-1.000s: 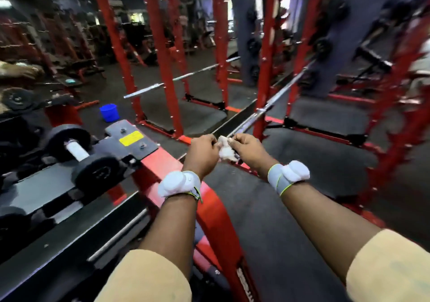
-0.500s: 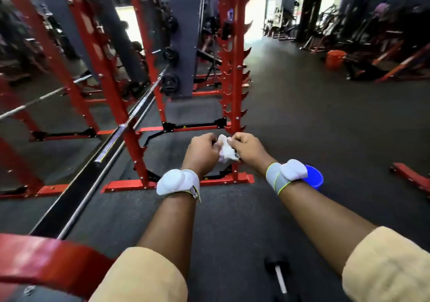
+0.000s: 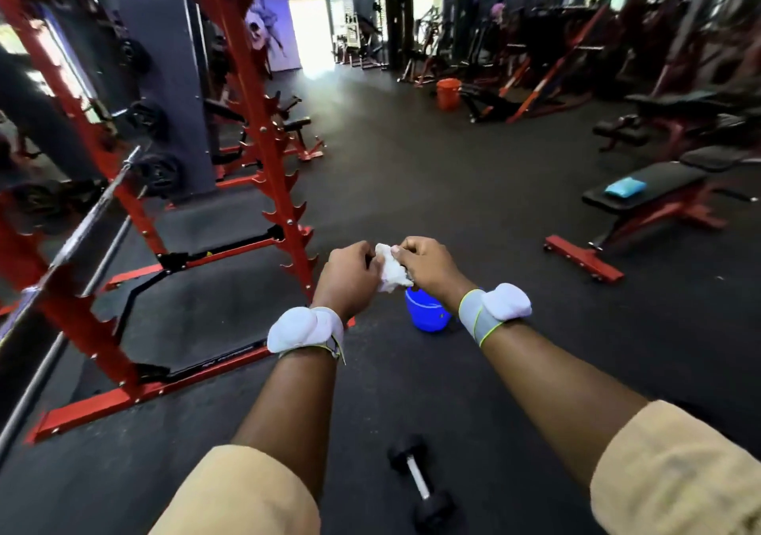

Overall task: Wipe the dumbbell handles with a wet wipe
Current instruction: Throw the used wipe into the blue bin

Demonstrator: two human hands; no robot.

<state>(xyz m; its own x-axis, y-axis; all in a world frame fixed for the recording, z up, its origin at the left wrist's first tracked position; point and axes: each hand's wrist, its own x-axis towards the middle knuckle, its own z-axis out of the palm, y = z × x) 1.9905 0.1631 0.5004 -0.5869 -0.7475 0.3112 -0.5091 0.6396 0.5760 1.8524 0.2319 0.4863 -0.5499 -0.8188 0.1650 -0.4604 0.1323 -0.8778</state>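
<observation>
White wipe [image 3: 389,273], crumpled, held between both hands out front. Left hand [image 3: 348,277] is curled round its lower part; right hand [image 3: 430,268] pinches the top edge w/ fingers & thumb. Grip is unchanged vs 1.0 s and 0.5 s ago; the view is what changed. It has swung right, off the shelf w/ racked dumbbells, past the red rack [image 3: 263,122], to open floor [image 3: 453,205]. Now in view: one dumbbell [image 3: 420,479] lying on the floor low in frame, between the forearms and well below the hands. It has black heads and a pale handle, no contact w/ wipe. Blue bucket [image 3: 426,316] stands on the floor, partly hidden behind the right hand; contents not visible. Assessment: wipe is being readied (unfolding or wringing, cannot tell which); no handle under wipe at this moment. The turn suggests the floor dumbbell is prob. next. That calls for a reach down, one hand steadying, the other wrapping wipe round the handle. Risk: dumbbell may shift if not steadied.
</observation>
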